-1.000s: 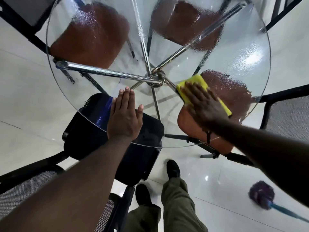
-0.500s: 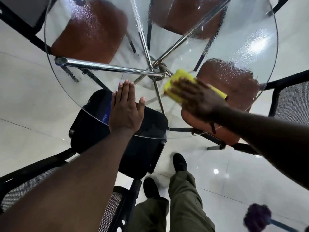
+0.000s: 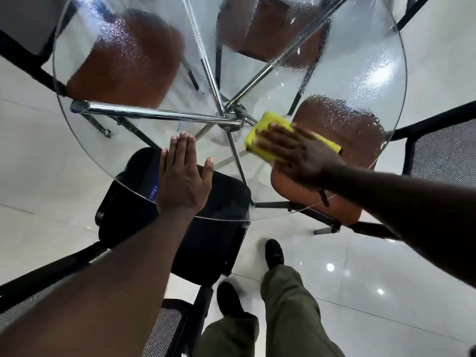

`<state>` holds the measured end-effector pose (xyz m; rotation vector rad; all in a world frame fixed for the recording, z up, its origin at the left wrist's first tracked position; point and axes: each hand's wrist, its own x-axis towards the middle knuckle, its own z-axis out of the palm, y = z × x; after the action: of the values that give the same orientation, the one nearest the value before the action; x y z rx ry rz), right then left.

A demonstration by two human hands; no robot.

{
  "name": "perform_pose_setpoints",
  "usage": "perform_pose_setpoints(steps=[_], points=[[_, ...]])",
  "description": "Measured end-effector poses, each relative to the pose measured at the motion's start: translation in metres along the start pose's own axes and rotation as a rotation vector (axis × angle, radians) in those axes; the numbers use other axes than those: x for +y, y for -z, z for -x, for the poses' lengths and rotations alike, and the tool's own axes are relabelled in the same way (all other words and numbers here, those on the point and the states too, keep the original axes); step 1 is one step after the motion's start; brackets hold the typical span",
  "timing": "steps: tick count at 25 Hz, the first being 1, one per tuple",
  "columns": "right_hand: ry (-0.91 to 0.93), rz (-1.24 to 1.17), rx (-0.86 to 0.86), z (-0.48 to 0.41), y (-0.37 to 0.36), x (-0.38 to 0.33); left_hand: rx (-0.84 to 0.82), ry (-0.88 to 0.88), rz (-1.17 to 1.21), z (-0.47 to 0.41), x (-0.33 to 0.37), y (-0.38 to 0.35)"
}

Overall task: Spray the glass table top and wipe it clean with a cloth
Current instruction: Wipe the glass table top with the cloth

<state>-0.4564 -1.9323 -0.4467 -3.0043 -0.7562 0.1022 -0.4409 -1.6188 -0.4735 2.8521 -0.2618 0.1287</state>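
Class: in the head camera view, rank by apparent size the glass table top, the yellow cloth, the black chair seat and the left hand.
1. glass table top
2. black chair seat
3. left hand and yellow cloth: unsure, since the right hand covers much of the cloth.

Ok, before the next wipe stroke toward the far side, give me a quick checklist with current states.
1. Cloth flat under right hand: ok.
2. Left hand braced flat on the glass near its edge: ok.
3. Far half wiped: not ok, droplets remain.
4. Nothing lying on the glass in the stroke's path: ok.
5. Spray bottle within reach: cannot tell, not in view.
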Motion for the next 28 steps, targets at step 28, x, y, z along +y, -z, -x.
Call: perform_pose_setpoints(steps=[28], points=[[-0.022, -0.064, 0.027, -0.073, 0.014, 0.091, -0.176, -0.228, -0.143, -0.046, 0.092, -0.02]])
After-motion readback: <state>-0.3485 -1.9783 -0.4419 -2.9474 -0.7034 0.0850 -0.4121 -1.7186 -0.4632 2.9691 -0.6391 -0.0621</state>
